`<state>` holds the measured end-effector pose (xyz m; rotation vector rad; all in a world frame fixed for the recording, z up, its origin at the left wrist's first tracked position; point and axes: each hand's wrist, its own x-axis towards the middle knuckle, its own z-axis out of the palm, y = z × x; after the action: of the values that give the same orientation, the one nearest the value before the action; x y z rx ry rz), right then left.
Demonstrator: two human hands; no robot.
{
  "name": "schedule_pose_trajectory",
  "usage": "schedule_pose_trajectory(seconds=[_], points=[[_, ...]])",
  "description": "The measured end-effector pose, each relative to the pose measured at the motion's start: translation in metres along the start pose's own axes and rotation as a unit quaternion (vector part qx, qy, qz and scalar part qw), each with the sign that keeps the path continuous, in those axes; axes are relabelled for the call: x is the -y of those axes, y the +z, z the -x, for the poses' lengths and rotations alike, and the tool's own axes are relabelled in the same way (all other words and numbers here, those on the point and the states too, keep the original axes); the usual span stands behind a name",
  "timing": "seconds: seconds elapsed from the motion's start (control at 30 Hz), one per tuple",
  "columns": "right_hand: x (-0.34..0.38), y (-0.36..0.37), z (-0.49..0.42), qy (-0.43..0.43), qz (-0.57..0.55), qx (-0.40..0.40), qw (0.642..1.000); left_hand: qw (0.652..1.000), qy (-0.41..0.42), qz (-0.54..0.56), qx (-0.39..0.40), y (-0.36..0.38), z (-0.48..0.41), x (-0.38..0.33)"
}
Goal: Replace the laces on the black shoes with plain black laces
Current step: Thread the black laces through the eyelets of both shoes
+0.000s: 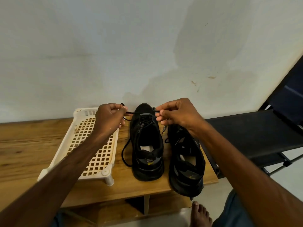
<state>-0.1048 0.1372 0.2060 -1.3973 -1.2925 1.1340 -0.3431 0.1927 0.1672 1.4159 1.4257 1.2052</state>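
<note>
Two shoes (pixel 146 141) on wooden table (pixel 24 145), pale wall (pixel 114 54), left hand (pixel 109 118) and right hand (pixel 177 113) pinching lace (pixel 139 112)

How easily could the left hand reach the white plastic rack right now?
Probably yes, easily: the left hand is right over the white rack with nothing between them. It pinches the black lace, though, so it would likely have to let go first.

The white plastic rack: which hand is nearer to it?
Left. The left hand is over the rack at its far edge; the right hand is beyond the laced shoe, away from the rack.
</note>
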Motion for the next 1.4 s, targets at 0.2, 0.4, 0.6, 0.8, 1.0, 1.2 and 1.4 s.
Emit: schedule_pose_trajectory(seconds=[0.2, 0.4, 0.6, 0.8, 1.0, 1.2, 1.4], points=[[-0.003, -0.003, 0.0, -0.012, 0.118, -0.002, 0.993, 0.967, 0.095, -0.231, -0.04, -0.002, 0.009, 0.003], [-0.005, 0.0, -0.001, -0.045, 0.188, -0.017, 0.981, 0.918, 0.204, -0.33, -0.084, 0.014, 0.02, -0.001], [0.0, 0.007, -0.002, -0.056, 0.131, 0.045, 0.989, 0.904, 0.345, -0.25, 0.05, 0.032, 0.028, -0.009], [0.002, 0.008, -0.001, -0.056, 0.128, 0.044, 0.989, 0.906, 0.36, -0.215, 0.059, 0.026, 0.027, -0.014], [-0.006, 0.01, 0.004, -0.093, 0.318, 0.028, 0.943, 0.921, 0.305, -0.237, 0.052, 0.023, 0.032, -0.015], [-0.011, 0.02, 0.008, -0.083, 0.35, -0.003, 0.933, 0.945, 0.21, -0.246, 0.053, 0.028, 0.043, -0.011], [-0.01, 0.025, 0.01, -0.08, 0.355, -0.036, 0.931, 0.941, 0.195, -0.271, 0.052, 0.034, 0.046, -0.008]])
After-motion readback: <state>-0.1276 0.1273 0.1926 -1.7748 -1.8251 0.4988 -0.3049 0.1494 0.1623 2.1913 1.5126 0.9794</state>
